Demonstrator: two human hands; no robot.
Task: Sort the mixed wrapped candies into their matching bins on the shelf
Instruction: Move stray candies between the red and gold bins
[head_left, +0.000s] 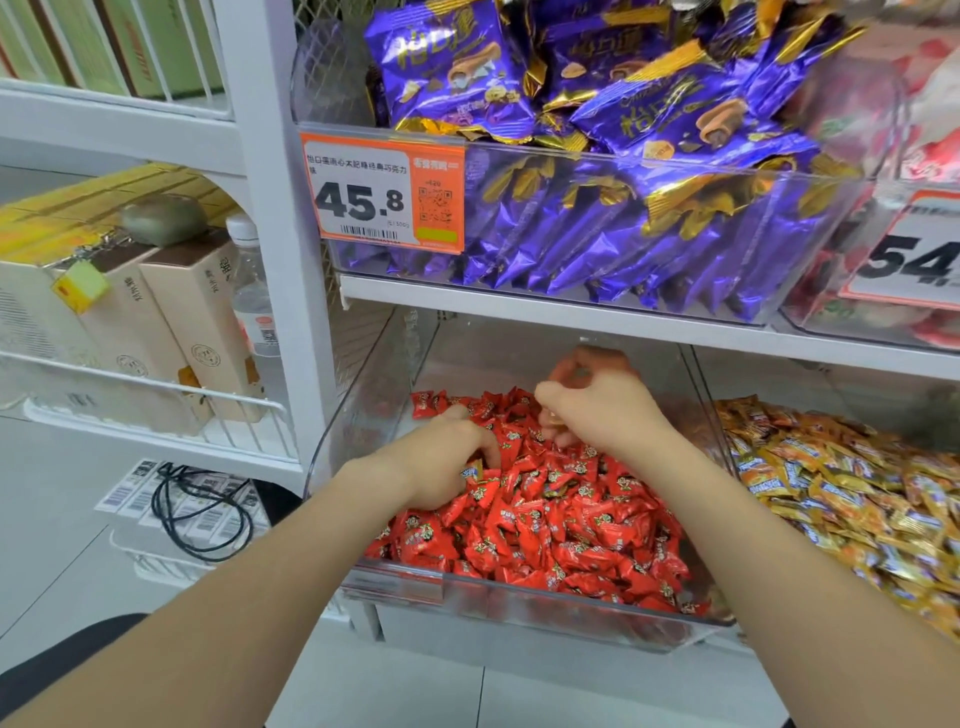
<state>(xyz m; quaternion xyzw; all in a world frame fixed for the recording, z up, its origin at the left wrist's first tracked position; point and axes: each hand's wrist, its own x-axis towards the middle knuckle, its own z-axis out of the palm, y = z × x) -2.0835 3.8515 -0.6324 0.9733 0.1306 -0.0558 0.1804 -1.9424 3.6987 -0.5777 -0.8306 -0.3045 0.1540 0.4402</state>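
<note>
Here left hand (441, 460) and right hand (597, 410) dig into red candies (561, 530) pointing everywhere.

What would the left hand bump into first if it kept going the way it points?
The left hand points forward and down into the red candies and is dug in among them. So more red candies come first, then probably the clear bin floor, though depth is unclear.

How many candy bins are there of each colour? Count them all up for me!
purple bin: 1
red bin: 1
orange-yellow bin: 1
red-and-white bin (blurred, partly out of view): 1
Total: 4 bins
</note>
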